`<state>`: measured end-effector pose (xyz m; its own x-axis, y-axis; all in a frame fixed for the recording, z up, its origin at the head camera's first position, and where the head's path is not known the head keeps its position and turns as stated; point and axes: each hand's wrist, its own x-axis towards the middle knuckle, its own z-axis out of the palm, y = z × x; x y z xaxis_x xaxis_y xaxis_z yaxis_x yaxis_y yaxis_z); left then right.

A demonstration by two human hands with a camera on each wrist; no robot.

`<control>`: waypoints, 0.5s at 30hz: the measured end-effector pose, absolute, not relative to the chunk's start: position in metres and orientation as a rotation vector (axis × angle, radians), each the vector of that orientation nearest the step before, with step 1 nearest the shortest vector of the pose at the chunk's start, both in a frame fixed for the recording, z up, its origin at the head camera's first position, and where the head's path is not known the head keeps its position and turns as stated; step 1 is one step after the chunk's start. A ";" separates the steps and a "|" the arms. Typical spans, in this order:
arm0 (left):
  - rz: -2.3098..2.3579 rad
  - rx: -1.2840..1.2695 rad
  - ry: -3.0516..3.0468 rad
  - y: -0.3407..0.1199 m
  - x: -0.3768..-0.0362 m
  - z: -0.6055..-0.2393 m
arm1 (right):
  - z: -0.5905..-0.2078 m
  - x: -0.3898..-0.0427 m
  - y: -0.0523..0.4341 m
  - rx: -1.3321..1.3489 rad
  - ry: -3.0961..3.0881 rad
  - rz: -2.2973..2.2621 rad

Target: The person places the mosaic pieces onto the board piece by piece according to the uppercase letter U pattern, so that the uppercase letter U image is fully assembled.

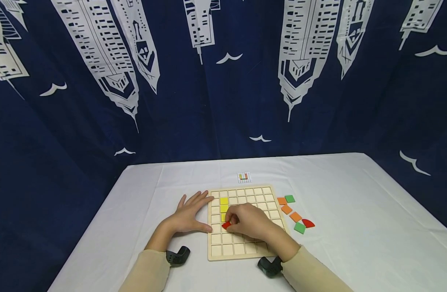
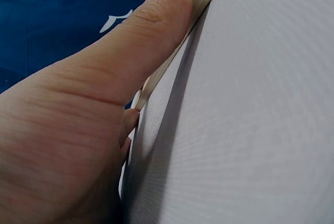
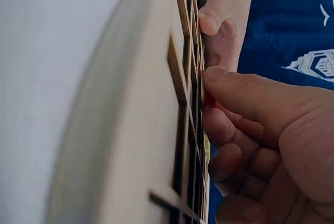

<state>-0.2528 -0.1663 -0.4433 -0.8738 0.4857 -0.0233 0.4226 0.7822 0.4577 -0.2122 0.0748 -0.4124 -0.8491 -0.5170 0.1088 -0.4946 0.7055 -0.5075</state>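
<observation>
A wooden grid board [image 1: 241,252] lies on the white table, with a column of yellow square tiles [image 1: 224,201] in its left part. Just below that column my right hand [image 1: 249,221] pinches a red tile [image 1: 226,225] with a curved edge between thumb and fingers, at the board's surface. In the right wrist view the fingers mostly hide this red tile [image 3: 209,100]. My left hand [image 1: 188,215] is spread at the board's left edge, its thumb [image 2: 156,28] touching the wooden rim. Part of the grid is hidden under the right hand.
Right of the board lie several loose tiles: orange squares [image 1: 295,217], green squares [image 1: 300,227] and a red curved piece [image 1: 308,223]. A small pattern card [image 1: 244,177] with a coloured U shape lies behind the board. A dark blue printed curtain [image 1: 216,101] hangs behind the table.
</observation>
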 end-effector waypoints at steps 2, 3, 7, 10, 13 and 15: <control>0.677 0.730 2.832 -0.167 -0.253 -0.443 | -0.413 -0.212 0.074 -0.842 2.875 -0.839; 0.675 0.736 2.834 -0.167 -0.253 -0.443 | -0.413 -0.212 0.074 -0.837 2.882 -0.841; 0.672 0.754 2.836 -0.167 -0.253 -0.442 | -0.414 -0.212 0.073 -0.832 2.889 -0.846; 0.675 0.755 2.831 -0.167 -0.252 -0.441 | -0.413 -0.214 0.075 -0.845 2.867 -0.851; 0.678 0.754 2.829 -0.167 -0.252 -0.441 | -0.412 -0.216 0.079 -0.901 2.840 -0.860; 0.675 0.750 2.829 -0.167 -0.252 -0.441 | -0.412 -0.217 0.082 -0.956 2.816 -0.864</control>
<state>-0.2520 -0.1670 -0.4412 -0.8663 0.4992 -0.0182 0.4373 0.7753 0.4557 -0.2167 0.0820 -0.4120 -0.8084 -0.5737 0.1315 -0.5488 0.6540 -0.5207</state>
